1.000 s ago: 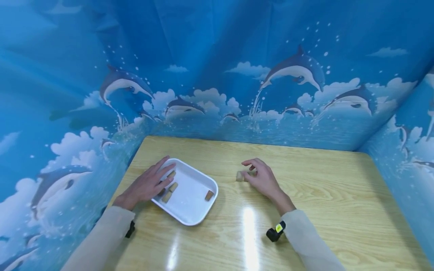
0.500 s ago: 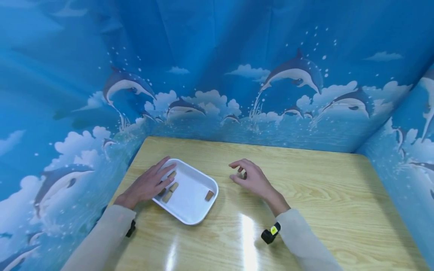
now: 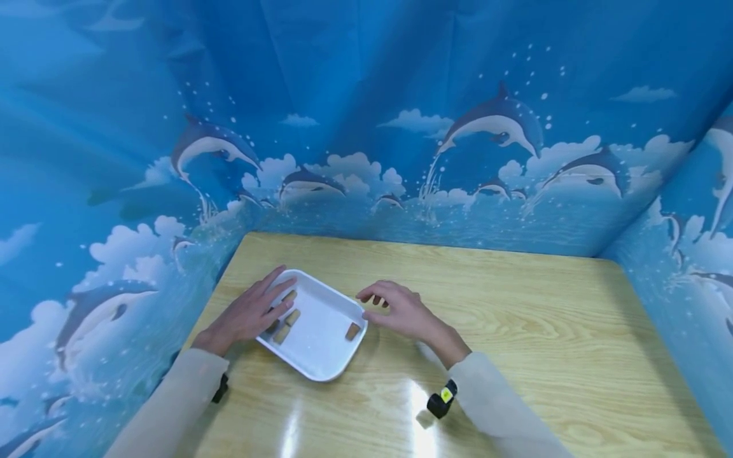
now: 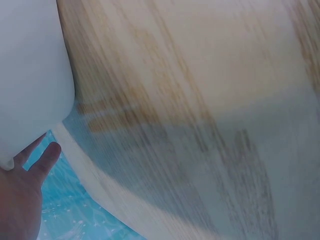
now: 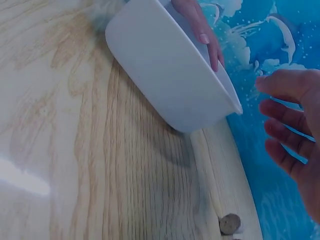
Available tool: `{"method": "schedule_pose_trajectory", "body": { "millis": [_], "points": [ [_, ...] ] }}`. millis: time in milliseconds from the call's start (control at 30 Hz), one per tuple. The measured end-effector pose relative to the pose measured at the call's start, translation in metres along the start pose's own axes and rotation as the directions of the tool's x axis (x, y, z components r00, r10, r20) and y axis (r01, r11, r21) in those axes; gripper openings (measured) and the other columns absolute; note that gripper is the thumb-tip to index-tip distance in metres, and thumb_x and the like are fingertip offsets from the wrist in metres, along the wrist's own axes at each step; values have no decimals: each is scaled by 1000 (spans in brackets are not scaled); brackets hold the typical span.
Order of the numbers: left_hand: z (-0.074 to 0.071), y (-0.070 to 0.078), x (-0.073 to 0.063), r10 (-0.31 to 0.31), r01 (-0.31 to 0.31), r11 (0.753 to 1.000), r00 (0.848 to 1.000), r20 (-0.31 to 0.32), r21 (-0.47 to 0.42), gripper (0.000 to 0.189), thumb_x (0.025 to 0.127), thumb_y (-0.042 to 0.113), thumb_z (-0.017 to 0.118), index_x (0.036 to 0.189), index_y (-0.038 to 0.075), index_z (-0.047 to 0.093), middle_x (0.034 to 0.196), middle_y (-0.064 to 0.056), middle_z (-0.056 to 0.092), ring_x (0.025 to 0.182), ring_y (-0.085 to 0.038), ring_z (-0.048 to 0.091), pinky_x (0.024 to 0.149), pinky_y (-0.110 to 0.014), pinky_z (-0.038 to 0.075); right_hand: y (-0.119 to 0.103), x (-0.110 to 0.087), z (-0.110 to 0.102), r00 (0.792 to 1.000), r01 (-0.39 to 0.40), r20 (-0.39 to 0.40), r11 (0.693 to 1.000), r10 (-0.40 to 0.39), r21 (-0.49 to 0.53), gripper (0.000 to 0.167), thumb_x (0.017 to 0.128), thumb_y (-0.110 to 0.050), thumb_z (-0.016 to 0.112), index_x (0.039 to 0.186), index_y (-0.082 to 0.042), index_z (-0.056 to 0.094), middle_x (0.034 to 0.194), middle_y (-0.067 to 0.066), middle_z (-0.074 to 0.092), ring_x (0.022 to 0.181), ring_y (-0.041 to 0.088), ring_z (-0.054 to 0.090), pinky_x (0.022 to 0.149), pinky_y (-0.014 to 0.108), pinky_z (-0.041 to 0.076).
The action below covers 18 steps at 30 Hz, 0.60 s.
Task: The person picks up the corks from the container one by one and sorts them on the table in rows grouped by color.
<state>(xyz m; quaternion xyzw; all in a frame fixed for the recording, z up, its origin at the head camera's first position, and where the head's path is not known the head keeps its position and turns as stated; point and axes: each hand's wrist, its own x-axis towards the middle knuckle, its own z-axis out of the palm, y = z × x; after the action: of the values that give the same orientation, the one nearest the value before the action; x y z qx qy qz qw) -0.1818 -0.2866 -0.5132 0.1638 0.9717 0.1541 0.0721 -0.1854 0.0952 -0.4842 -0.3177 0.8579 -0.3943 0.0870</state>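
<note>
Both look empty to me: left hand [image 3: 247, 313] spread over a white rectangular plastic tray [image 3: 318, 351], right hand [image 3: 403, 312] loosely bent beside it.

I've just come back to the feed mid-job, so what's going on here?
A person is working at a wooden table with a white tray. Their left hand reaches over the tray's left side, fingers spread. The right hand hovers by the opposite side, fingers loosely bent, with nothing seen in them. Small brown pieces lie in the tray near the left hand, and a single brown piece sits at the other end. The right wrist view shows another piece on the table.
</note>
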Motion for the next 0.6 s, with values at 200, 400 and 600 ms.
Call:
{"method": "schedule_pose_trajectory", "body": {
  "millis": [200, 400, 600],
  "points": [
    [1, 0, 0, -2, 2, 1000, 1000, -2, -1, 67, 115, 60, 39, 173, 25, 35, 184, -12, 13, 166, -46, 25, 129, -72, 29, -8, 8, 9, 987, 91, 126, 995, -96, 43, 35, 104, -22, 74, 136, -7, 73, 128, 8, 75, 112, 22, 70, 100, 42, 61],
    [1, 1, 0, -6, 6, 1000, 1000, 1, -3, 67, 115, 59, 40, 173, 25, 35, 184, -12, 13, 166, -46, 25, 129, -72, 29, -12, 16, 13, 978, 110, 184, 993, -100, -47, 34, 103, -21, 75, 134, -7, 74, 126, 9, 77, 110, 21, 72, 97, 35, 62],
    [0, 3, 0, -16, 16, 1000, 1000, -3, 0, 65, 116, 55, 44, 172, 24, 36, 184, -12, 14, 166, -45, 25, 130, -71, 29, -19, 25, 19, 960, 222, 231, 929, -156, -296, 30, 101, -23, 78, 128, -13, 78, 124, 1, 79, 109, 18, 73, 92, 36, 53]
  ]
}}
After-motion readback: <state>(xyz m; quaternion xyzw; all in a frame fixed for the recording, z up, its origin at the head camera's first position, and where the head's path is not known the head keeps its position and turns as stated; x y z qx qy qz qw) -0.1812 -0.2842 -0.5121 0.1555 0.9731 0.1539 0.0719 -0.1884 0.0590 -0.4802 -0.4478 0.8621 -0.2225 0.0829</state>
